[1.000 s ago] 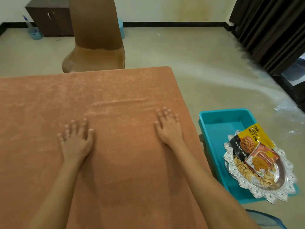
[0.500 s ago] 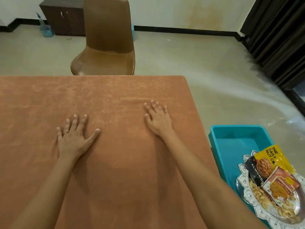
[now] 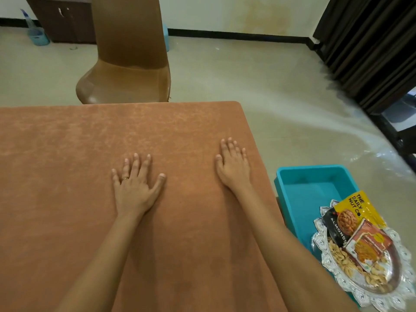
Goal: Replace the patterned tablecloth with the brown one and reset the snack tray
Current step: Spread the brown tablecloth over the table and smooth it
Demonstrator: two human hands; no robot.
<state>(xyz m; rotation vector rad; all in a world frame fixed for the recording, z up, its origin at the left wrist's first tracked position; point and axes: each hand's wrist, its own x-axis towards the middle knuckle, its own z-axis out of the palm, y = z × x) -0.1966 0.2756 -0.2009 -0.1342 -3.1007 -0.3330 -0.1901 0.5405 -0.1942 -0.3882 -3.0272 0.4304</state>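
Brown tablecloth (image 3: 90, 165) spread flat over worktop, left hand (image 3: 135, 190) and right hand (image 3: 234, 168) palm-down on it with fingers straight, grasping nothing; snack tray (image 3: 403, 287) with packets sits on teal bin (image 3: 292, 183) beside the worktop's right edge.

— What does the yellow-and-black packet (image 3: 350, 213) say?
— "THE DAILY NUT CO." on its yellow part, "ALMONDS" down its black side. The orange packet (image 3: 369, 244) beside it carries print too blurred to read.
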